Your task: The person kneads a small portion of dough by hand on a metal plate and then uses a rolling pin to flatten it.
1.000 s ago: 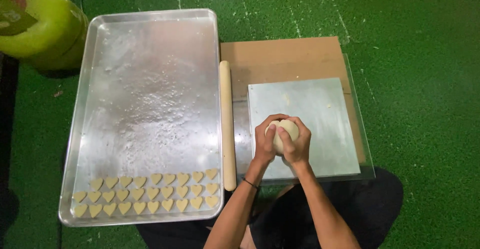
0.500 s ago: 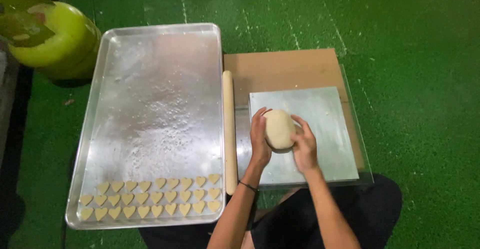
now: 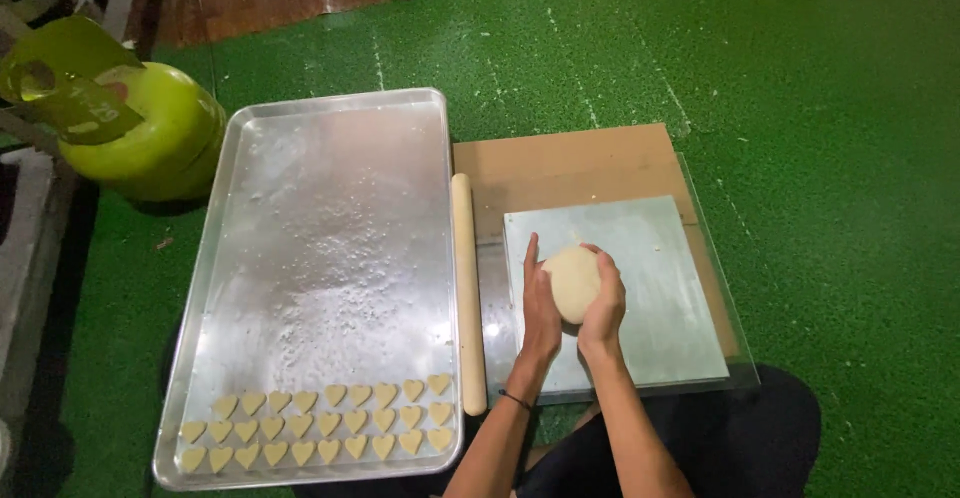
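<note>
Your left hand (image 3: 541,310) and right hand (image 3: 606,303) held the dough (image 3: 571,282) between closed fingers above the board (image 3: 660,298), beside the rolling pin (image 3: 466,288).

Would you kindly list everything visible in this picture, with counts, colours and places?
dough ball: one, pale cream, between both hands above the slab
slab: one, grey, on the brown board
rolling pin: one, pale wood, between tray and slab
baking tray: one, silver, on the left
heart cut-outs: three rows, cream, at the tray's near end
gas cylinder: one, lime green, top left
mat: green, underneath
left hand: on the dough
right hand: on the dough
</note>
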